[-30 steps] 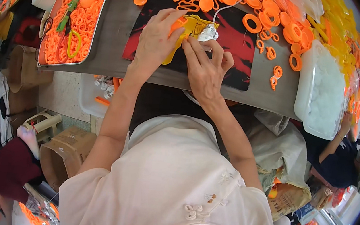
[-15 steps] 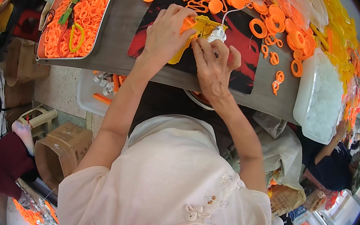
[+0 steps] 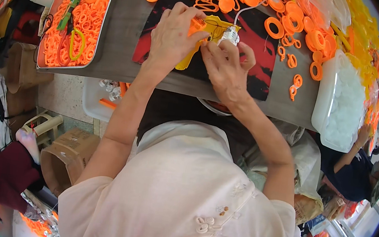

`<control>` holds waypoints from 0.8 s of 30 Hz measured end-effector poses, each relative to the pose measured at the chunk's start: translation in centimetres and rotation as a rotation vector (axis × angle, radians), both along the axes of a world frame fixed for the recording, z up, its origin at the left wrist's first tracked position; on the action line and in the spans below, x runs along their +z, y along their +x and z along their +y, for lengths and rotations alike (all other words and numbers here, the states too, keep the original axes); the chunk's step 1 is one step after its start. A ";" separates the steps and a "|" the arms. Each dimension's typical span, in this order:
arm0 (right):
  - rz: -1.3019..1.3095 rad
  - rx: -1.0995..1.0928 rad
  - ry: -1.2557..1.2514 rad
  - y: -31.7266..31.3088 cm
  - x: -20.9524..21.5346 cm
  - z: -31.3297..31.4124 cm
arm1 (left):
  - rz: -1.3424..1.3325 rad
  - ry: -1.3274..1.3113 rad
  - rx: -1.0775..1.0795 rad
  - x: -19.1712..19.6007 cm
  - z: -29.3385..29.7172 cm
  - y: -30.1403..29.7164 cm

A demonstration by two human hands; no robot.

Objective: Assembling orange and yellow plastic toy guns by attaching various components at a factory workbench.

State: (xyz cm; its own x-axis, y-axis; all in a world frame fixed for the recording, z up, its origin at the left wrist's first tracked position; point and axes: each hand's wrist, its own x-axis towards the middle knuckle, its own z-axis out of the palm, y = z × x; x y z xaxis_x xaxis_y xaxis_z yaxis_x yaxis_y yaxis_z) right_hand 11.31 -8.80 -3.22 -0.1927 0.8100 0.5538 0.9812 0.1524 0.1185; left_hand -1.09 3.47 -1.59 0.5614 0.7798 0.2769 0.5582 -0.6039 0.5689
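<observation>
My left hand (image 3: 173, 36) grips a yellow plastic toy part (image 3: 204, 39) with an orange piece at its top, held over a black and red mat (image 3: 257, 65) on the grey table (image 3: 123, 39). My right hand (image 3: 226, 66) pinches a small white and silver piece (image 3: 229, 35) against the yellow part's right end. A thin white cord runs from that piece toward the far edge. Loose orange rings (image 3: 294, 32) lie on the mat just beyond my hands.
A metal tray (image 3: 76, 17) of orange rings with a green tool stands at the left. A clear box of white parts (image 3: 342, 104) sits at the right, with piled yellow and orange parts beyond. Cardboard boxes (image 3: 69, 151) and another person's arm (image 3: 352, 157) are below the table edge.
The view has shifted so the table sits a little lower and closer. Both hands stay together on the yellow part, the right hand still working at its end.
</observation>
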 end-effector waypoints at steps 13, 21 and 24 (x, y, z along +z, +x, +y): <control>0.369 -0.136 0.202 0.5 3.6 0.1 | -0.022 0.150 -0.067 1.8 -1.9 -3.3; 0.592 -0.048 -0.091 3.6 1.7 3.5 | -0.056 0.218 0.092 -0.5 -4.0 -2.9; 0.622 -0.042 -0.065 3.5 1.1 3.6 | -0.052 0.132 0.066 0.7 -5.4 -2.4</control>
State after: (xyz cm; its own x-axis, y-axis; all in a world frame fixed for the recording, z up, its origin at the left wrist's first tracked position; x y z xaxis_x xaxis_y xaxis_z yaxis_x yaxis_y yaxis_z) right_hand 14.84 -5.17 -2.13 0.1824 0.8458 0.5013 0.8686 0.1003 -0.4853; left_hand -3.53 -1.92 -0.84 0.4921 0.7696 0.4069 0.5710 -0.6382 0.5165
